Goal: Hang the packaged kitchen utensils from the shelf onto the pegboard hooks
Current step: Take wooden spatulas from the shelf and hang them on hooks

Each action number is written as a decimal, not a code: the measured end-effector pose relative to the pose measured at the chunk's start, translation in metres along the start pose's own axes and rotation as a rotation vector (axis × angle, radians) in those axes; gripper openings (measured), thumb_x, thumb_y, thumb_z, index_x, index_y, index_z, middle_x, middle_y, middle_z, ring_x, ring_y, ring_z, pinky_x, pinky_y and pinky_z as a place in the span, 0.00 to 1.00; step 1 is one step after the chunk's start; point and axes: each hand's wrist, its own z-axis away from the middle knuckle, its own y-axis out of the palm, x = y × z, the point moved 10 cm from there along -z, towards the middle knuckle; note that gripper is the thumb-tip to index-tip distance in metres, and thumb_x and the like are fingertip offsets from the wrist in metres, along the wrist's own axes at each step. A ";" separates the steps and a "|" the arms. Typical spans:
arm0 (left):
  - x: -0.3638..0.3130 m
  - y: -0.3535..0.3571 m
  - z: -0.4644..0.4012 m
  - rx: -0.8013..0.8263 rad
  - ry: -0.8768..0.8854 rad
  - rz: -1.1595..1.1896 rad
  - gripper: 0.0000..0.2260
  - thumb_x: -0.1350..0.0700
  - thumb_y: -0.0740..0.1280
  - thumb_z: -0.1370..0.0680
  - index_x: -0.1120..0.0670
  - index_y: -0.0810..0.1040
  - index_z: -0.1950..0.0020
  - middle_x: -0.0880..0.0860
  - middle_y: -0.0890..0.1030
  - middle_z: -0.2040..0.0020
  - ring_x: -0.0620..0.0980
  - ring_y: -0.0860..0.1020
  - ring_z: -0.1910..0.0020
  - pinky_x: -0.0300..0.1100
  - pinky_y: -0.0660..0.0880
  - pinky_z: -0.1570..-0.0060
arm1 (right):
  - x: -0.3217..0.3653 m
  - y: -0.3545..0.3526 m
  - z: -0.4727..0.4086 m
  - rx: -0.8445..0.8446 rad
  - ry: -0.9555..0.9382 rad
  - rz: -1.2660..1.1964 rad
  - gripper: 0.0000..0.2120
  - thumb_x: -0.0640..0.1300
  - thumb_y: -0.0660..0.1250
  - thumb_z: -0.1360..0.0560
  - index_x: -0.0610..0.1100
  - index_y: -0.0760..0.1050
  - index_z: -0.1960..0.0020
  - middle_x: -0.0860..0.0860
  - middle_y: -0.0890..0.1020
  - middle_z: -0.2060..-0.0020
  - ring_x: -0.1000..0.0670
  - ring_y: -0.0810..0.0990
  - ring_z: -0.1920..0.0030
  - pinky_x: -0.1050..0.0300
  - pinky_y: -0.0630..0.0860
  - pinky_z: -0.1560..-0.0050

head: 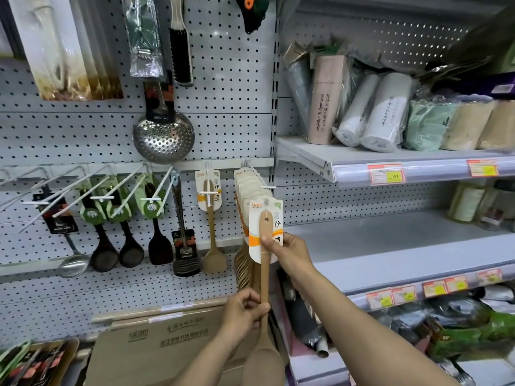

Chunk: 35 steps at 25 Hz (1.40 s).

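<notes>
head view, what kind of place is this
Most likely a shop's kitchenware aisle: a pegboard with packaged utensils on hooks, such as a slotted ladle, and shelves edged with price tags.

Single head view, close, facing forward-down at pegboard (228, 129).

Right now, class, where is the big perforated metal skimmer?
In the head view the perforated metal skimmer hangs on the pegboard, upper left of centre, under the black brush and above the row of dark ladles.
</notes>
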 end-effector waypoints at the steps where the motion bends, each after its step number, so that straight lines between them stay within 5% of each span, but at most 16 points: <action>1: 0.001 0.001 -0.002 0.000 -0.001 0.009 0.07 0.65 0.73 0.27 0.57 0.75 0.59 0.55 0.78 0.62 0.50 0.79 0.62 0.43 0.78 0.61 | 0.000 0.001 -0.002 0.013 0.004 0.009 0.08 0.44 0.75 0.27 0.41 0.83 0.51 0.51 0.87 0.57 0.56 0.85 0.58 0.69 0.75 0.62; 8: 0.011 -0.001 -0.021 -0.011 -0.008 -0.016 0.07 0.64 0.73 0.27 0.57 0.76 0.61 0.56 0.79 0.62 0.55 0.80 0.61 0.53 0.81 0.56 | -0.007 0.013 -0.014 0.128 0.021 0.036 0.09 0.43 0.73 0.24 0.41 0.82 0.46 0.54 0.87 0.55 0.60 0.85 0.55 0.70 0.76 0.57; 10: 0.009 -0.003 -0.028 -0.029 -0.004 -0.041 0.07 0.64 0.73 0.27 0.57 0.76 0.61 0.56 0.79 0.62 0.54 0.79 0.61 0.49 0.80 0.59 | -0.010 0.014 -0.016 0.171 0.027 0.047 0.10 0.42 0.72 0.24 0.41 0.81 0.43 0.53 0.87 0.52 0.59 0.85 0.51 0.70 0.76 0.54; 14: 0.006 -0.004 -0.046 -0.049 0.003 -0.108 0.09 0.63 0.74 0.28 0.55 0.75 0.63 0.54 0.79 0.65 0.50 0.77 0.64 0.44 0.77 0.63 | -0.016 0.014 -0.028 0.197 0.031 0.075 0.11 0.42 0.72 0.24 0.42 0.81 0.43 0.50 0.86 0.48 0.52 0.84 0.45 0.61 0.77 0.42; 22: 0.007 -0.008 -0.091 -0.057 0.012 -0.226 0.10 0.58 0.76 0.30 0.50 0.75 0.64 0.50 0.81 0.64 0.55 0.82 0.57 0.54 0.81 0.52 | -0.025 0.012 -0.053 0.178 0.035 0.128 0.12 0.46 0.74 0.27 0.44 0.82 0.44 0.48 0.86 0.47 0.44 0.83 0.43 0.46 0.77 0.36; 29: 0.003 0.003 -0.110 -0.042 0.052 -0.249 0.06 0.60 0.74 0.28 0.57 0.78 0.58 0.54 0.82 0.60 0.51 0.80 0.59 0.45 0.77 0.56 | -0.021 0.006 -0.056 0.185 0.037 0.138 0.10 0.39 0.73 0.25 0.42 0.81 0.44 0.46 0.86 0.49 0.51 0.84 0.49 0.62 0.78 0.49; 35: 0.005 0.007 -0.117 -0.018 0.062 -0.239 0.05 0.61 0.74 0.27 0.58 0.78 0.57 0.51 0.81 0.62 0.46 0.77 0.62 0.35 0.71 0.63 | -0.027 0.003 -0.055 0.132 0.085 0.076 0.14 0.37 0.73 0.26 0.37 0.79 0.41 0.45 0.86 0.47 0.51 0.84 0.48 0.62 0.78 0.49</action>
